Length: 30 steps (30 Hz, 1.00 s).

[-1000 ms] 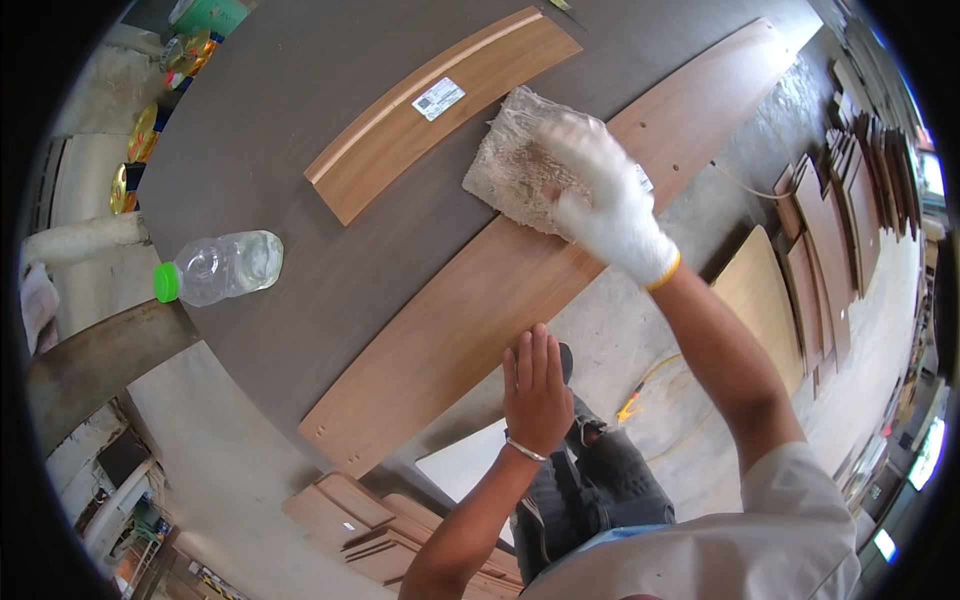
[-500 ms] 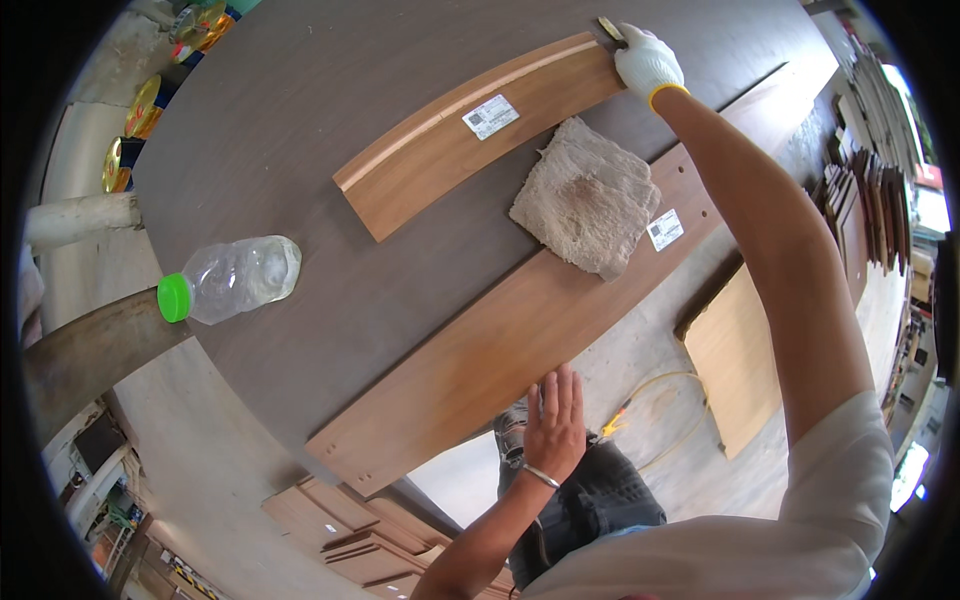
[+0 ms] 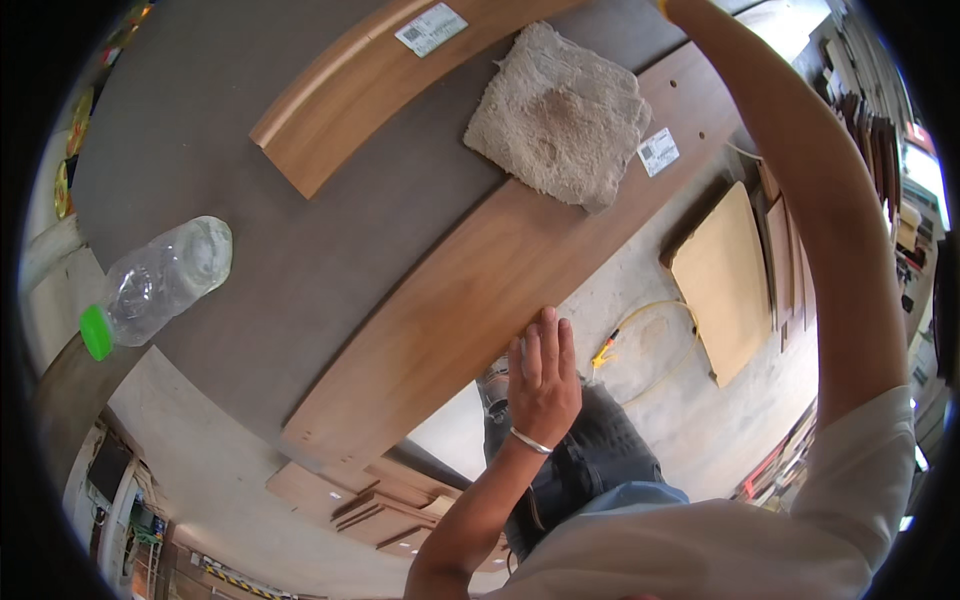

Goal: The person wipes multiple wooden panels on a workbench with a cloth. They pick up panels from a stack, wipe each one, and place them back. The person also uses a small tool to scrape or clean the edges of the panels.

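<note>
My left hand (image 3: 543, 375), bare with a silvery bangle at the wrist, has its fingers stretched out. Its fingertips meet the near edge of a long brown wooden board (image 3: 430, 310), which bears a white label (image 3: 658, 152). My right arm reaches up past the top of the picture; just a trace of the yellow glove cuff shows, and the hand itself is cut off. Across the board's far edge lies a folded, fuzzy beige cloth (image 3: 560, 115). Beyond it is a curved wooden piece (image 3: 345, 110) with a lighter strip and another label (image 3: 431, 29).
On the dark grey-brown table (image 3: 240, 260) a clear bottle (image 3: 160, 280) with a green cap lies on its side at left. A flat tan panel (image 3: 725, 285) and a yellow hose (image 3: 640, 320) are on the floor at right. Wooden panels (image 3: 385, 510) are stacked below the table.
The view has shifted, so the table things sit higher and further left. My gloved right hand, with a small yellowish item at its fingers, has passed out of the top. My left hand stays at the board's edge.
</note>
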### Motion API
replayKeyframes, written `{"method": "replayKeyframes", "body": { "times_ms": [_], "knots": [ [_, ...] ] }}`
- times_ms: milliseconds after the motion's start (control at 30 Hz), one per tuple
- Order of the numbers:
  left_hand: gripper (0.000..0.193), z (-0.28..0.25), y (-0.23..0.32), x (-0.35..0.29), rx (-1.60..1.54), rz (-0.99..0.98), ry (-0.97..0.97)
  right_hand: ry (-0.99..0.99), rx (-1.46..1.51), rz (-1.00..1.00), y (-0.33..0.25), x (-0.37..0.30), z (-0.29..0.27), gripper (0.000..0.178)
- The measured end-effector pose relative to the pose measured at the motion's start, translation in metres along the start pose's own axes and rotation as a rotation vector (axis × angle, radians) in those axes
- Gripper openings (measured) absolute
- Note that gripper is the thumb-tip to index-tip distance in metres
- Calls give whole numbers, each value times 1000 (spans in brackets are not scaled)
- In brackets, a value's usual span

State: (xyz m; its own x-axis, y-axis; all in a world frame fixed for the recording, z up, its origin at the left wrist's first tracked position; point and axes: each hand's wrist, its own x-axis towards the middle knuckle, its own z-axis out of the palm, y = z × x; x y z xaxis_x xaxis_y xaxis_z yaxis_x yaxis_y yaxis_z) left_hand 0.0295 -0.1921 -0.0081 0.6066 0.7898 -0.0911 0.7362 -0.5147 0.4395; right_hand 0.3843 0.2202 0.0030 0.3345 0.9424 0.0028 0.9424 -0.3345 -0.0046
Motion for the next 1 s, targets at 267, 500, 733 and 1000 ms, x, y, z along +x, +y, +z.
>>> {"method": "replayKeyframes", "body": {
  "times_ms": [267, 500, 733, 1000],
  "knots": [
    [56, -2, -3, -7, -64, -52, -19, -237, 1037, 52, 76, -216, -64, 37],
    [53, -24, -8, 0, -233, 8, -28, -604, 1873, 360, 45, -391, -43, 18],
    [39, -82, -107, 17, -124, -64, 190, -469, 1605, 506, 40, -407, -15, 27],
    [45, -95, -234, 16, 217, -150, 254, -516, 1063, 554, 49, -358, -22, 21]
  ]
}}
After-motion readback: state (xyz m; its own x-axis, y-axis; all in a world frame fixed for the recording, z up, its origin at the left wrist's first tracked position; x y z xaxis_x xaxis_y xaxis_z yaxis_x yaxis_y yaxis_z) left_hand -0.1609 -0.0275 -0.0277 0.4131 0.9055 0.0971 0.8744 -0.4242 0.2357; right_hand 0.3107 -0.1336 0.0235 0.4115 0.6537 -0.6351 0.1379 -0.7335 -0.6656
